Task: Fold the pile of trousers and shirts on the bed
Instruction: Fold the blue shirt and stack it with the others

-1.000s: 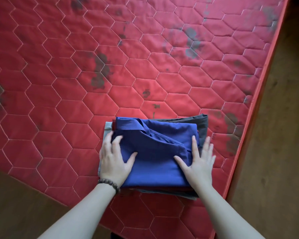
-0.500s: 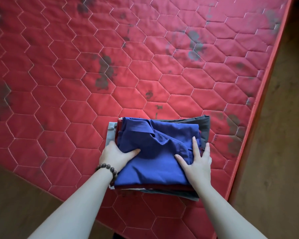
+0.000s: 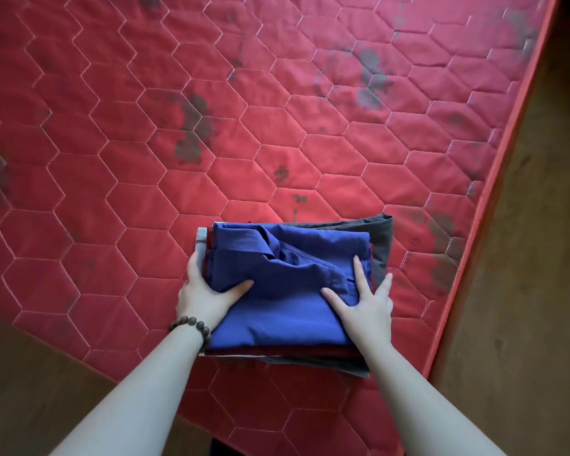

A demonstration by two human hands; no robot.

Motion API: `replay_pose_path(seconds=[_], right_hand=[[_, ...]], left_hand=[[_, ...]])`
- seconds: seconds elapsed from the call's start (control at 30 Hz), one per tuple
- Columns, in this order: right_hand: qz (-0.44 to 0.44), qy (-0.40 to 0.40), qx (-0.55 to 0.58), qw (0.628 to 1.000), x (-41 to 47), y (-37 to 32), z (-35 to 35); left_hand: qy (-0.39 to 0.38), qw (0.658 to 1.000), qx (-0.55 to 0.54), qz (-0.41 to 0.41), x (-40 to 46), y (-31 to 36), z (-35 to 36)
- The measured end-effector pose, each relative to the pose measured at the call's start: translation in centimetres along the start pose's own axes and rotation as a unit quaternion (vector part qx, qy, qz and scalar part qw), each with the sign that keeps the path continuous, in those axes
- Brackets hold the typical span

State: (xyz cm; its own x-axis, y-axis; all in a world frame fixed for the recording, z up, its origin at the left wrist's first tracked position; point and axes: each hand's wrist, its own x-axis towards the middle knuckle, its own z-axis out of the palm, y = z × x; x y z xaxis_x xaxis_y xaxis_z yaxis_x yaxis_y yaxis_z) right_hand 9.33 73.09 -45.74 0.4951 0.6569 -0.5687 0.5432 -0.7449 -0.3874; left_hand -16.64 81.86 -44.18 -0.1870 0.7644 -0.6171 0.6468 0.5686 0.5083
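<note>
The stack of folded clothes (image 3: 287, 291), left hand (image 3: 204, 291) gripping its edge, right hand (image 3: 366, 301) flat atop, should be squared evenly.

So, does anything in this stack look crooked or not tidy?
Yes: the dark grey garment sticks out past the blue shirt at the far right corner, so the stack is uneven. The mattress shows dark stains.

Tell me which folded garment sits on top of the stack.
The blue shirt. It lies uppermost, under both hands' thumbs; the dark red garment shows only as an edge beneath it, and the dark grey one sticks out at the far right.
</note>
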Motion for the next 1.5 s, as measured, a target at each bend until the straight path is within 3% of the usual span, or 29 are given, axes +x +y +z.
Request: replay_pose_path(seconds=[0.13, 0.37, 0.77, 1.2, 1.5], right_hand=[[0.020, -0.007, 0.026, 0.999, 0.3, 0.1, -0.4], [-0.004, -0.016, 0.054, 0.998, 0.5, 0.4, -0.9], [-0.056, 0.047, -0.026, 0.997, -3.7, -1.8, -3.7], [-0.213, 0.067, -0.012, 0.975, -16.0, -14.7, -16.8], [-0.342, 0.042, -0.024, 0.939, -23.6, -24.7, -16.0]], left_hand=[[-0.014, 0.992, 0.105, -0.062, 0.5, 0.7, -0.1], [-0.006, 0.998, 0.050, -0.049, 0.5, 0.4, 0.3], [0.058, 0.997, 0.045, -0.034, -4.6, 1.0, -2.0], [0.178, 0.980, -0.083, 0.018, -19.1, 6.7, -18.6], [0.280, 0.949, -0.145, 0.009, -25.8, 3.0, -29.5]])
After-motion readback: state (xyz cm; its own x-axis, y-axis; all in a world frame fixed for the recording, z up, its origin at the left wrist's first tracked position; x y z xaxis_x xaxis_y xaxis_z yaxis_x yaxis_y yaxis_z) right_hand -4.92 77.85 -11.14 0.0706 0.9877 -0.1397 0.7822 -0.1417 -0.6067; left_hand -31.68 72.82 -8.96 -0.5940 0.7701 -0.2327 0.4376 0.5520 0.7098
